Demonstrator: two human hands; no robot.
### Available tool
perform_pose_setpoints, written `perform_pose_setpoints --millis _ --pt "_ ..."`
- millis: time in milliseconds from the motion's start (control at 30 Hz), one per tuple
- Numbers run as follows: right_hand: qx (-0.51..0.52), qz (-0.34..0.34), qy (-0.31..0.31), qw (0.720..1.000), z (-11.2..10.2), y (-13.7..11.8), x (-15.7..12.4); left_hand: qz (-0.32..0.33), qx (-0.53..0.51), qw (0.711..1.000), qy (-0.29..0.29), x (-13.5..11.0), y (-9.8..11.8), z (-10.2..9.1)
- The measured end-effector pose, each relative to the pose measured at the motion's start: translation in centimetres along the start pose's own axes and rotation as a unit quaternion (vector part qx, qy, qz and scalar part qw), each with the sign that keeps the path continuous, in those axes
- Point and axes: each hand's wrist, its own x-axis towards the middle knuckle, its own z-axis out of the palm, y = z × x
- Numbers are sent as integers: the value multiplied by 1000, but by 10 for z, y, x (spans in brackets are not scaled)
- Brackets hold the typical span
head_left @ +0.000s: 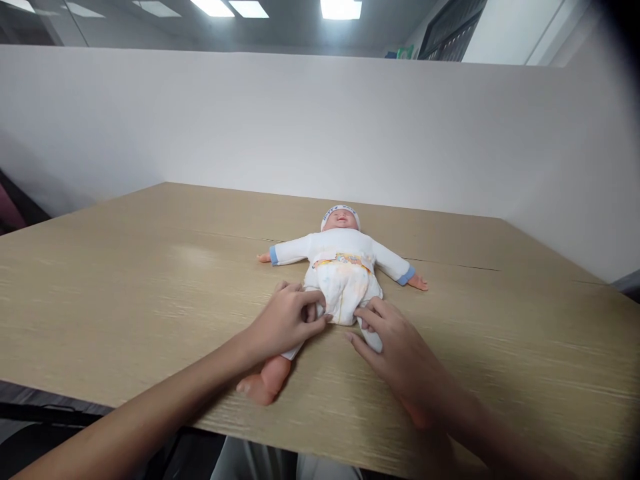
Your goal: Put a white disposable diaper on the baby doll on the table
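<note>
A baby doll [341, 241] lies on its back with arms spread, head away from me. It wears a white top with blue cuffs, a white cap with dark lettering and a white diaper [340, 287] with a colourful printed waistband. My left hand [293, 317] pinches the diaper's leg edge on the left side, above the doll's bent leg [267, 381]. On the other side, the curled fingers of my right hand [387, 333] grip the diaper's leg edge, with the thumb lower and apart. That hand and forearm hide most of the doll's other leg.
The doll rests on a wide wooden table [150, 280] with a thin seam across it. A white partition [300, 127] stands behind and along the right. Below the near edge are my legs [260, 460] and dark chair parts at the lower left.
</note>
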Motion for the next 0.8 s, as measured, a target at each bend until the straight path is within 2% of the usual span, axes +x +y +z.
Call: perform_pose_setpoints --millis 200,400,533,800 --pt "56 17 21 998 -1 -7 0 22 14 999 38 -2 0 2" --pt "30 22 34 999 4 -7 -4 63 -58 994 66 -2 -4 3" --pt "28 13 46 998 9 -5 -7 71 -51 993 75 -1 -5 3" --pt "71 25 15 997 1 -4 3 57 -41 997 41 3 -5 3"
